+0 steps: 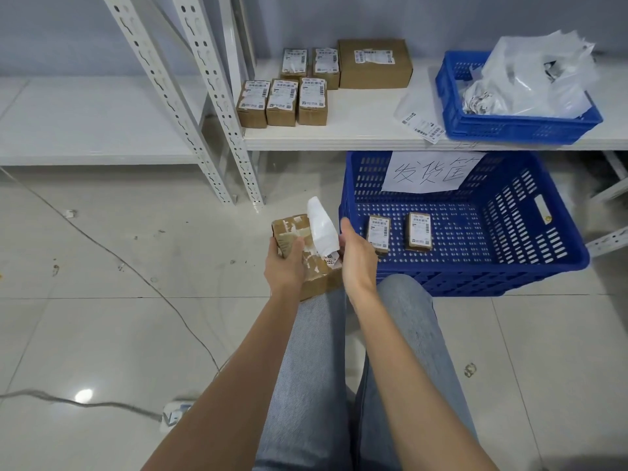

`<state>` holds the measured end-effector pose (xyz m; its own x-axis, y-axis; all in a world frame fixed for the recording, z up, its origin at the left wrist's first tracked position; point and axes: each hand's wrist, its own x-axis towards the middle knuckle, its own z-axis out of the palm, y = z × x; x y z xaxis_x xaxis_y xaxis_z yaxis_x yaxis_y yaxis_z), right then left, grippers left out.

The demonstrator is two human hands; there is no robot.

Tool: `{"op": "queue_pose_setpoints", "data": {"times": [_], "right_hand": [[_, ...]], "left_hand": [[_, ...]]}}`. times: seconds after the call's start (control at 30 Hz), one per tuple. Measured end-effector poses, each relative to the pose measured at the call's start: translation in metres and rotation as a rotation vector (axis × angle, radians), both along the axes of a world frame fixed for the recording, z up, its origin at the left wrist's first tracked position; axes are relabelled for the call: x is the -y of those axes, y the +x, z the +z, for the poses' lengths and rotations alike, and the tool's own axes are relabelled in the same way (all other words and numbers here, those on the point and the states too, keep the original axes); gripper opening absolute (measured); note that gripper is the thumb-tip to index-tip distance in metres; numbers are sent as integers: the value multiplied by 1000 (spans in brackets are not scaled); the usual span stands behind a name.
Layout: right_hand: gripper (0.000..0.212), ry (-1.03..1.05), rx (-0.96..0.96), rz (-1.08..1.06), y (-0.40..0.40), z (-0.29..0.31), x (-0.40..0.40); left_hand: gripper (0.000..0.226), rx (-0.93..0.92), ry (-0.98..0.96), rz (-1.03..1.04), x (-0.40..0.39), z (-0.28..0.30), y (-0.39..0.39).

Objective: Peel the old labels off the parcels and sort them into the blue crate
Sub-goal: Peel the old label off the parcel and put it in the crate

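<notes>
Two bare forearms reach out over a pair of knees in light blue jeans (306, 368). At their end the left hand (283, 265) holds a brown cardboard parcel (306, 260) from the left side, thumb pressed on its top face, which is scarred with white paper scraps. The right hand (356, 256) pinches a white paper label (323, 229) that curls up off that parcel, one end still stuck down (its printed barcode just shows).

Just right of the hands, on the pale tiled floor (102, 334), sits one large blue slotted plastic crate (509, 253) with a handwritten paper sign (428, 171); two small labelled boxes (378, 234) (419, 231) lie inside it, apart. On the white shelf (356, 130) above stand five small labelled cartons (282, 103), one larger brown box (375, 64), and a second, smaller blue crate (509, 127) heaped with white plastic bags (533, 79).
</notes>
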<state>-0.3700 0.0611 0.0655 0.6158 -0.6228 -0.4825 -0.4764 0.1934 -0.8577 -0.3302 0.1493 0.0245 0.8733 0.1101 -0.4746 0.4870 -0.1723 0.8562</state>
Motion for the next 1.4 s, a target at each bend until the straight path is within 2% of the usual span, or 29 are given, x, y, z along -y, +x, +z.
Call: {"op": "queue_pose_setpoints", "data": {"times": [0.07,0.2,0.37,0.5,0.67,0.8,0.9,0.97,1.07,1.3,1.4], "right_hand": [[48,-101,16,78,1,5,-5],[45,-430,-100,244,0,-2,-9],[29,-321,-98,186,0,-6,0],[12,-192,-37,121,-2,-7,6],[12,-55,26,66,-5,-6,9],[17,139,116,-55,-6,-6,9],[5,0,129,12,-3,-5,8],[14,-63,105,-13,0,-8,9],[10,-121,55,-35,2,-8,12],[11,-75,37,-66,0,-9,14],[25,-83,25,-144,-1,-8,14]], "left_hand": [[36,-5,12,8,1,1,0],[43,-4,23,9,1,1,-1],[37,19,61,-18,1,1,-1],[52,-10,33,-8,0,1,-1],[54,-14,51,-18,0,0,-1],[44,-149,-54,87,-11,-7,5],[47,-145,-54,85,-15,-11,8],[50,-116,-66,77,-14,-10,8],[42,-100,-94,74,-13,-8,6],[46,-22,-65,59,-8,-2,1],[50,-26,-110,18,-11,1,0]]}}
